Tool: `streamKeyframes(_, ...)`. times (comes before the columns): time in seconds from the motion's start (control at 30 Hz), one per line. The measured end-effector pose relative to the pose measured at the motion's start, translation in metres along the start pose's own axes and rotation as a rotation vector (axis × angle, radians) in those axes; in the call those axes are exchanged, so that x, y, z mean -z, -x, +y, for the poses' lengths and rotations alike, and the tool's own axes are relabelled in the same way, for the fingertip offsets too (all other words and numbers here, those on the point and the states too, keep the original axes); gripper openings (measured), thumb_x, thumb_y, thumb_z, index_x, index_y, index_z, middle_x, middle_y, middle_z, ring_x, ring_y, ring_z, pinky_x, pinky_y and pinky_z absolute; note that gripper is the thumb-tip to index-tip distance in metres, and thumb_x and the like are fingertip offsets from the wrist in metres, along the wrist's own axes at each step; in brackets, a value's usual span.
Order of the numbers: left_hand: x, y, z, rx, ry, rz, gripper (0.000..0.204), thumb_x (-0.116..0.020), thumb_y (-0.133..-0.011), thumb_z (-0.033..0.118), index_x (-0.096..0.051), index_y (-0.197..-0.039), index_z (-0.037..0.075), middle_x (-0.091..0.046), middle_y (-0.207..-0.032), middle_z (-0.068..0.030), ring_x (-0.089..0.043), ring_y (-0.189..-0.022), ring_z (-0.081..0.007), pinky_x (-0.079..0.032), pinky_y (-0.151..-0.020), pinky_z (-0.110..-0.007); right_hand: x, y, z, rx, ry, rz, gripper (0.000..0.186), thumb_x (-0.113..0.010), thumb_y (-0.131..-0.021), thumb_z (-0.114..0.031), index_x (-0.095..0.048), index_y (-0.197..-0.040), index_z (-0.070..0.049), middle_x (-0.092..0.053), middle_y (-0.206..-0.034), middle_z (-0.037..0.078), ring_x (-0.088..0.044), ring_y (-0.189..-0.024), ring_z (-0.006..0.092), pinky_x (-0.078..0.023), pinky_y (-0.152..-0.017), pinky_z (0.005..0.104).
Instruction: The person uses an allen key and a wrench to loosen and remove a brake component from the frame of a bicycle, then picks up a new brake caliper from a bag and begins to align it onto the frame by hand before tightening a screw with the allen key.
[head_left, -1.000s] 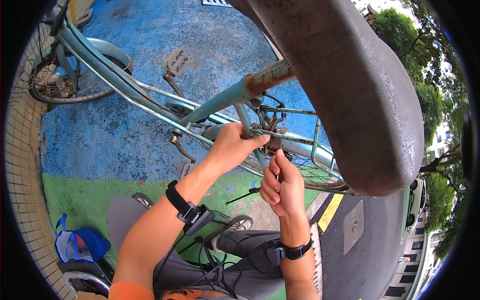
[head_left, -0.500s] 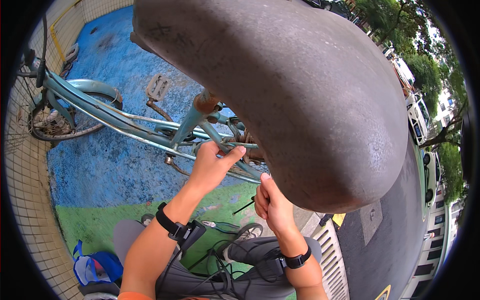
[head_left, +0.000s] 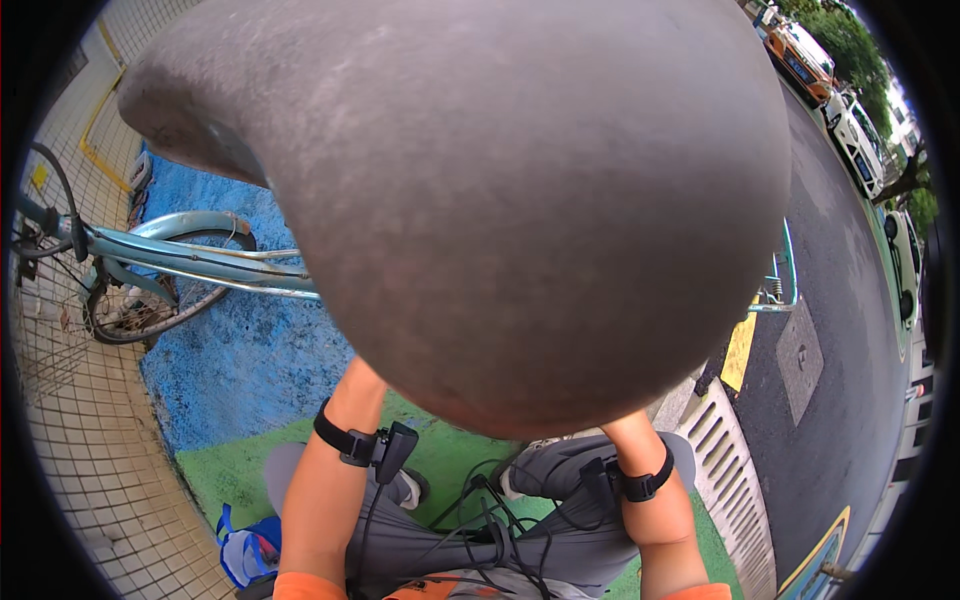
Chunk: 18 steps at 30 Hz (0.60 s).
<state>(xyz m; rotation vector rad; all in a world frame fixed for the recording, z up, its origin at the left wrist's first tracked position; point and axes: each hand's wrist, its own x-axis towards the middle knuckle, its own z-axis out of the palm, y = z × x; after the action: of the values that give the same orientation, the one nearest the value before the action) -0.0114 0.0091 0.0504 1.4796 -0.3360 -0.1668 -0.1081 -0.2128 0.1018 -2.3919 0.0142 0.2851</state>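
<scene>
A large worn grey-brown bicycle saddle (head_left: 520, 230) fills the middle of the head view. Both my hands reach beneath it, so their fingers are hidden. Just the wrist end of my left hand (head_left: 366, 378) shows at the saddle's lower left edge. My right hand (head_left: 628, 428) disappears under the lower right edge in the same way. What either one touches or holds I cannot make out. The light-blue bicycle frame (head_left: 220, 262) runs left from under the saddle to the front wheel (head_left: 150, 300). Part of a rear rack (head_left: 785, 275) sticks out on the right.
A tiled wall (head_left: 110, 480) stands at the left. Blue-and-green painted ground (head_left: 240, 370) lies below. Black cables (head_left: 490, 530) hang over my lap, and a blue-and-white bag (head_left: 248, 548) sits by my left leg. At the right are a drain grate (head_left: 725, 470) and a road with parked cars.
The saddle now covers more of the view, hiding both hands, the seat tube and the pedals. Earlier my left hand was at the frame tubes and my right held a thin black rod-like tool.
</scene>
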Motion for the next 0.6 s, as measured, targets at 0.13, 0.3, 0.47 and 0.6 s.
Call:
streamKeyframes(0.13, -0.002, 0.0, 0.01, 0.175, -0.037, 0.074, 0.026, -0.07, -0.087, 0.008, -0.065, -0.112, 0.0, -0.068, -0.107, -0.0069, -0.061, -0.099, -0.0134, -0.049, -0.083, -0.029, -0.02, 0.005, 0.018, 0.149, -0.056, 0.056, 0.033, -0.057, -0.092, -0.03, -0.07, -0.083, -0.001, -0.064, -0.073, 0.025, -0.063, -0.073, 0.045, -0.049, -0.069, 0.0531)
streamKeyframes(0.3, -0.011, 0.003, 0.019, 0.144, -0.003, 0.071, 0.023, -0.073, -0.085, 0.006, -0.068, -0.106, -0.002, -0.07, -0.1, -0.0066, -0.063, -0.089, -0.0129, -0.051, -0.08, -0.03, -0.004, 0.003, -0.001, 0.033, 0.025, -0.009, 0.033, -0.057, -0.094, -0.03, -0.07, -0.084, -0.001, -0.065, -0.075, 0.025, -0.063, -0.074, 0.0455, -0.05, -0.07, 0.0531)
streamKeyframes(0.47, 0.009, 0.009, -0.021, 0.058, -0.196, 0.183, 0.028, -0.075, -0.085, 0.004, -0.065, -0.11, -0.004, -0.069, -0.101, -0.0071, -0.063, -0.09, -0.0124, -0.051, -0.081, -0.029, -0.005, 0.01, -0.013, 0.069, 0.059, -0.03, 0.034, -0.058, -0.094, -0.032, -0.068, -0.083, -0.001, -0.064, -0.074, 0.023, -0.062, -0.074, 0.0437, -0.049, -0.067, 0.0517)
streamKeyframes(0.6, -0.007, 0.005, -0.007, 0.046, -0.169, 0.188, 0.029, -0.076, -0.085, 0.006, -0.063, -0.109, -0.003, -0.067, -0.099, -0.0058, -0.062, -0.089, -0.0117, -0.05, -0.079, -0.027, -0.008, 0.01, -0.012, 0.051, 0.075, -0.053, 0.034, -0.059, -0.094, -0.032, -0.067, -0.08, -0.001, -0.064, -0.073, 0.022, -0.063, -0.074, 0.0434, -0.049, -0.067, 0.0518)
